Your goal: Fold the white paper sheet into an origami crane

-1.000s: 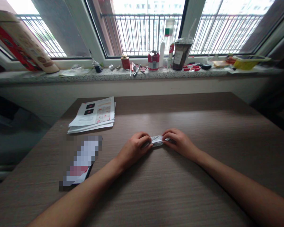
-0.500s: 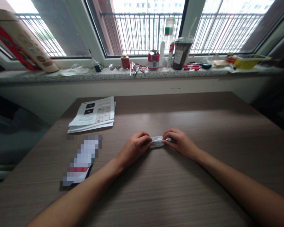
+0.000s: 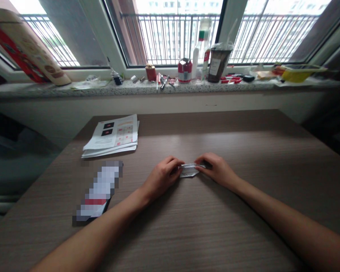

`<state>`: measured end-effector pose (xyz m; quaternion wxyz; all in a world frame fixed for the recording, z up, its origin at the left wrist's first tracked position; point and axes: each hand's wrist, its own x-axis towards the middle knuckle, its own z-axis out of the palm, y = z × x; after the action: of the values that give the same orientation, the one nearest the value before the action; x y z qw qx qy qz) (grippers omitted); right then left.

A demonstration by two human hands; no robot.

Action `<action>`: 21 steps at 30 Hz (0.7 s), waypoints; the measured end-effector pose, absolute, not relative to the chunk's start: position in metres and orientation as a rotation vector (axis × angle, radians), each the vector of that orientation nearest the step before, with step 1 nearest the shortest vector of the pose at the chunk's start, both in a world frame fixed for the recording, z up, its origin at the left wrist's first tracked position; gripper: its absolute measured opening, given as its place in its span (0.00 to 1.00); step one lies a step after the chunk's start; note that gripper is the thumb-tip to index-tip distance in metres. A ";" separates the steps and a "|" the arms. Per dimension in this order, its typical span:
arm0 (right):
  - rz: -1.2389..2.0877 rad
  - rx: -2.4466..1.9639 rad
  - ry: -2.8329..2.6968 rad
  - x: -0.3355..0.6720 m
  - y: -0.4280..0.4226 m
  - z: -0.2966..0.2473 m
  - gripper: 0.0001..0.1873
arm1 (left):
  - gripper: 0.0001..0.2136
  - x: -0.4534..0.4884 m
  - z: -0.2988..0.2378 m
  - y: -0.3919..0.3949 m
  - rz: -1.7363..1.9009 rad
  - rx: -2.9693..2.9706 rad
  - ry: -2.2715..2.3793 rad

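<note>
A small folded piece of whitish paper (image 3: pixel 189 170) is held between my two hands, just above or on the brown table (image 3: pixel 184 230). My left hand (image 3: pixel 164 172) pinches its left end between thumb and fingers. At the opposite end, the thumb and fingers of my right hand (image 3: pixel 214 168) grip its upper right edge. The paper's lower edge hangs free with a slanted corner. Its two ends are partly hidden by my fingertips.
Stacked printed sheets (image 3: pixel 113 136) lie at the table's back left. Nearer me is a phone-like object (image 3: pixel 99 192), blurred by pixels. Along the stone windowsill (image 3: pixel 136 87) stand a red can (image 3: pixel 184 71), a clear bottle (image 3: pixel 200 56), a dark drink cup (image 3: pixel 217 64) and a yellow container (image 3: pixel 296 74).
The paper's crinkled lower part now looks flatter and shows a slanted corner at its lower right. Both hands keep their grip in nearly the same place.
</note>
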<state>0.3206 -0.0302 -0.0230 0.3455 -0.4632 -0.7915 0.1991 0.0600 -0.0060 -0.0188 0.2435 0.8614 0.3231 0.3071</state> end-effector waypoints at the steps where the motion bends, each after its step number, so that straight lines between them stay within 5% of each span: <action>1: 0.520 -1.198 -2.061 0.320 -0.031 -0.023 0.05 | 0.09 0.061 -0.018 -0.007 0.837 2.346 0.886; 21: 0.413 -1.147 -2.217 0.309 -0.034 -0.023 0.06 | 0.03 0.069 -0.013 -0.010 0.778 2.302 0.857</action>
<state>0.3093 -0.0341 -0.0234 0.3012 -0.4323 -0.8356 0.1555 0.0688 -0.0100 -0.0133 0.2789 0.8580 0.3194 0.2900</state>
